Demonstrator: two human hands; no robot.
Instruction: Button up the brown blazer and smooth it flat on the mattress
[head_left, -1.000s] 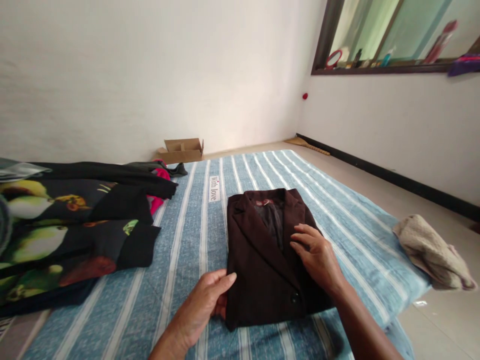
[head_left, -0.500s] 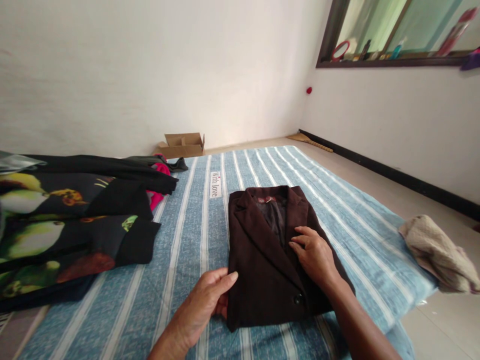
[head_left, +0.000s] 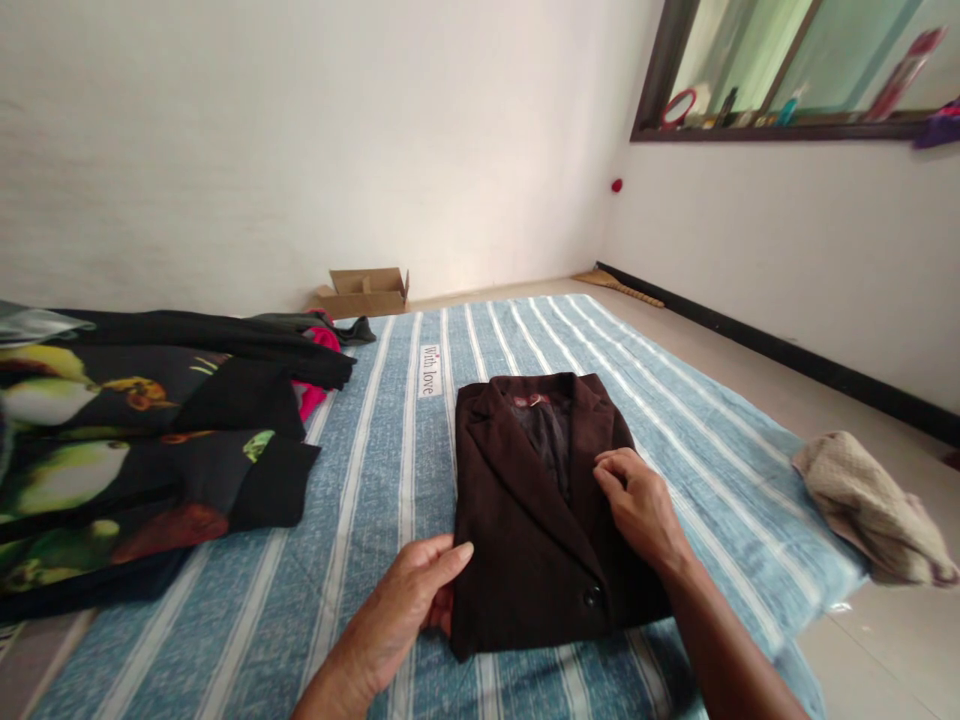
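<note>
A dark brown jacket lies folded on the blue striped bed cover, its collar toward the far side and one button near the front. My left hand grips its left edge, thumb on top and fingers partly hidden underneath. On the jacket's right side rests my right hand, fingers bent together and pinching the cloth by the right lapel.
A pile of dark printed clothes covers the bed's left side. A beige cloth hangs at the right corner. Against the wall stands an open cardboard box; a broom lies on the floor at the back right.
My right hand has moved slightly right and its fingers have closed on the cloth. The jacket's right side is drawn in, so its outline is narrower. My left hand keeps its place.
</note>
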